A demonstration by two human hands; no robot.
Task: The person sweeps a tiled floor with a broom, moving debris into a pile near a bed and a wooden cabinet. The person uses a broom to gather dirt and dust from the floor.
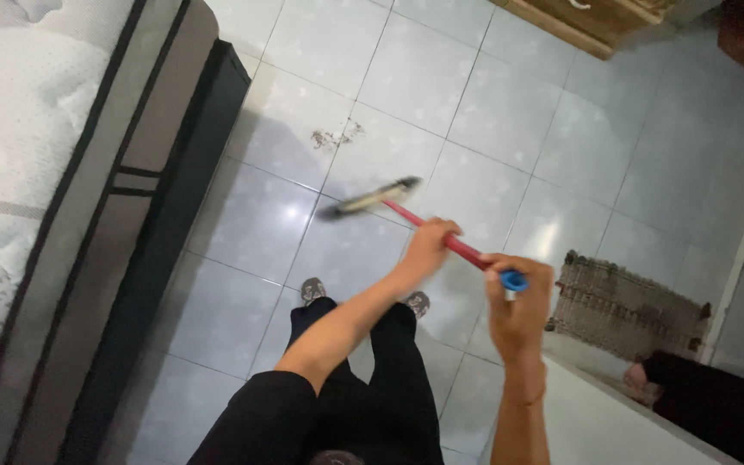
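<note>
Head view: left hand [428, 245] grips the broom [441, 232] mid-handle; right hand [518, 301] is closed around its blue end. Bristles sit near the dirt pile [335, 136] on the tiled floor [510, 112]. Risk: a hard stroke may scatter the pile under the bed [131, 215].
</note>
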